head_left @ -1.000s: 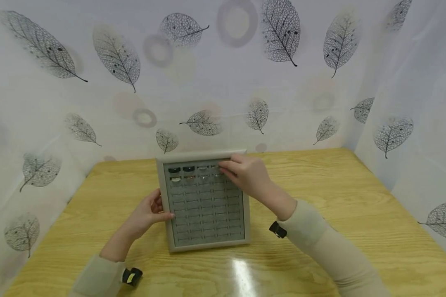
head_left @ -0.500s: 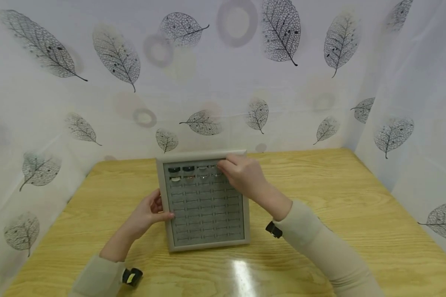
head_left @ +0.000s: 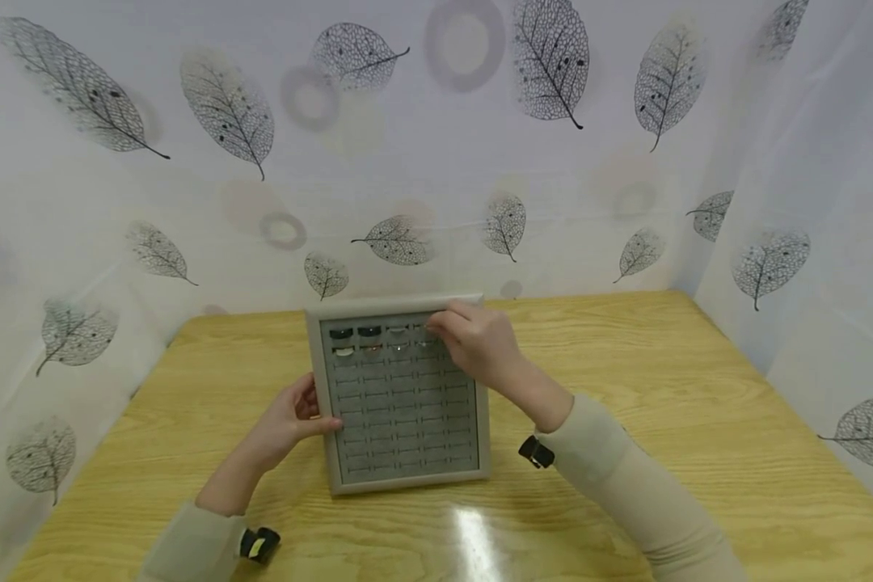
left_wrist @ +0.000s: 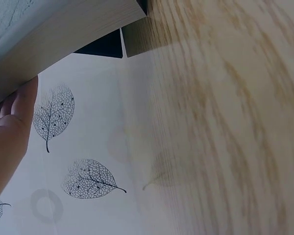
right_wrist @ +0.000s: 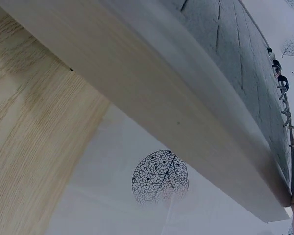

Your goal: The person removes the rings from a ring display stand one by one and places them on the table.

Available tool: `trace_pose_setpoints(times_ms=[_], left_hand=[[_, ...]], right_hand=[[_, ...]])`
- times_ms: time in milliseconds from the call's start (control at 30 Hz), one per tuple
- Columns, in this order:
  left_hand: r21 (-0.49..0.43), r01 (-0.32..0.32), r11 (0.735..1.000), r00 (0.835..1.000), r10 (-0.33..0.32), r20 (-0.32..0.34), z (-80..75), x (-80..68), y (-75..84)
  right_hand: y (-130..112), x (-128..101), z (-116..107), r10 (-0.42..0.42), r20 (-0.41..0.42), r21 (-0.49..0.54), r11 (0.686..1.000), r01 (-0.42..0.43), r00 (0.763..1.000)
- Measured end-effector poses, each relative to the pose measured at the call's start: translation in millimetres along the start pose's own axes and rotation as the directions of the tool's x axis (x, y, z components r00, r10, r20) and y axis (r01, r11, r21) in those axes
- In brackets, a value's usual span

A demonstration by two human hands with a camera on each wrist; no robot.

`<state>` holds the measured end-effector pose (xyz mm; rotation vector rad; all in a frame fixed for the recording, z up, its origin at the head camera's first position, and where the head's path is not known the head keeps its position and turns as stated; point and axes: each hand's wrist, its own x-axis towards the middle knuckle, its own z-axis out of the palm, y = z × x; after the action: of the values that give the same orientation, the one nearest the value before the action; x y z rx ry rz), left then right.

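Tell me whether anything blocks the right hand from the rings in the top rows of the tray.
Nothing visible does. The right hand is already over the tray, at its far right corner, its fingers at the rings in the top rows. The left hand only holds the tray's left edge.

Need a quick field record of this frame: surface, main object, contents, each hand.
surface: wooden table
backdrop: white sheet with leaf print
main object: grey ring tray, flat on the table
contents: rings in the two far rows; nearer slots show no rings
left hand: fingers curled on the tray's left edge, thumb on the frame
right hand: over the tray's far right corner, fingertips at the ring rows; whether it pinches a ring cannot be told
sleeves: beige, a small black device at each wrist
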<state>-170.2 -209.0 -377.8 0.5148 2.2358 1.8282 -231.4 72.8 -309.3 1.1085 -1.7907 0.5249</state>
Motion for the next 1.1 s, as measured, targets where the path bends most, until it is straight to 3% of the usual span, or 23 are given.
trace_pose_setpoints(times_ms=[500, 1100], left_hand=[[0.005, 0.016, 1.000, 1.000, -0.016, 0.006, 0.0, -0.2, 1.4], [0.041, 0.029, 0.999, 1.000, -0.029, -0.003, -1.4, -0.1, 1.7]], right_hand=[[2, -2, -12, 0.073, 0.019, 0.227, 0.971, -0.075, 0.997], [20, -45, -59, 0.035, 0.042, 0.127, 0.991, -0.041, 0.998]])
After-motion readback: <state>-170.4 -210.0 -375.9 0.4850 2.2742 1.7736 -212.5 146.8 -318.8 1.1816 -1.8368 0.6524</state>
